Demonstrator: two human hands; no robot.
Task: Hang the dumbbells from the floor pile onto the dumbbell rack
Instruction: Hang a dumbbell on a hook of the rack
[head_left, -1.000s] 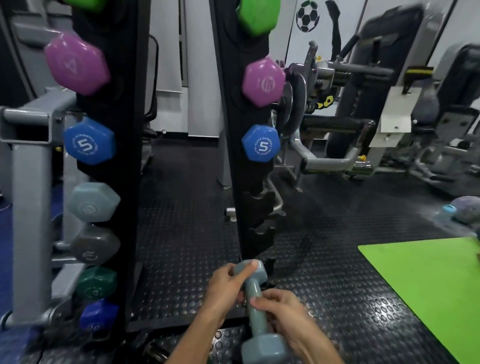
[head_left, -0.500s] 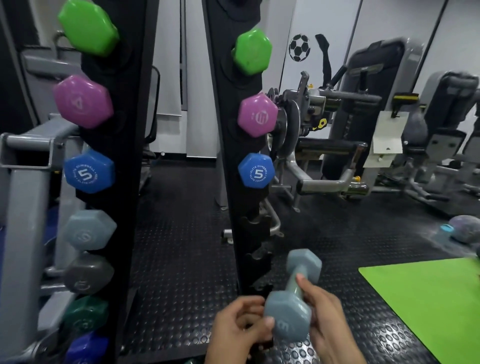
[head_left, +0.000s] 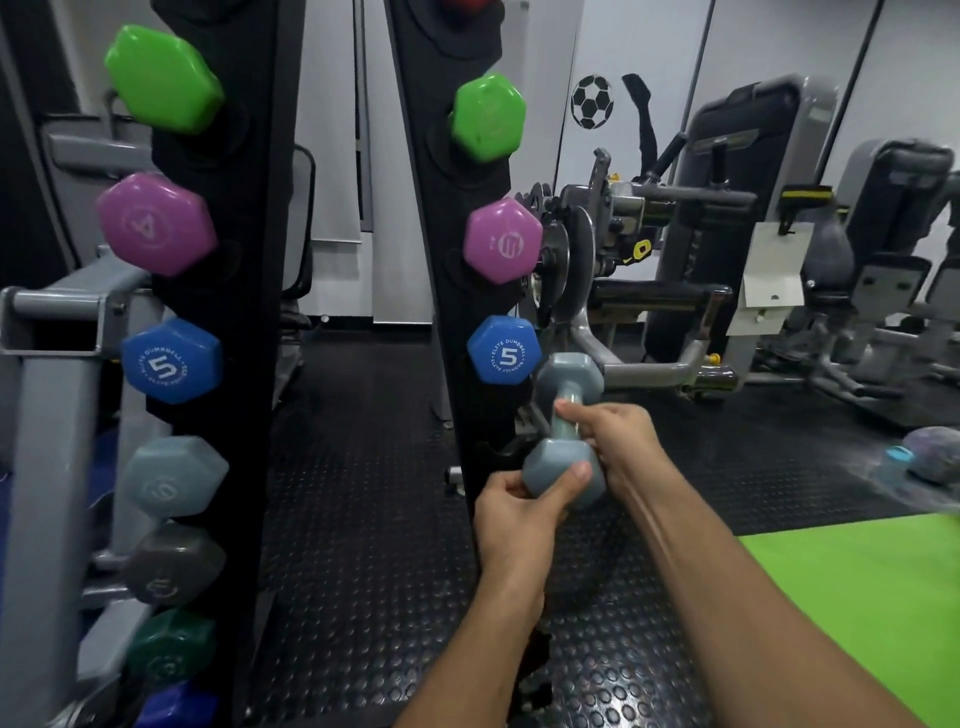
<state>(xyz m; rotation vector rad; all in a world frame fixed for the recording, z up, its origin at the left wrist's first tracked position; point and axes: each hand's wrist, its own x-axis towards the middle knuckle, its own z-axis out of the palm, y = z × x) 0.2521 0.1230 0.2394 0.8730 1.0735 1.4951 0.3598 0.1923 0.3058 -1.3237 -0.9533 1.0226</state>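
Dim indoor light, soft shadows, wide-angle bowing at edges (right side motion-blurred)

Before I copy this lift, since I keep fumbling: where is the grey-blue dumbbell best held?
By the narrow handle between its two hex heads, coming from its right side, as the right hand does. The grey-blue dumbbell points end-on toward the rack; the left hand steadies the near head.

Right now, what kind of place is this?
Almost certainly a gym: a black dumbbell rack hung with coloured dumbbells, weight machines behind it, studded rubber flooring and a green exercise mat.
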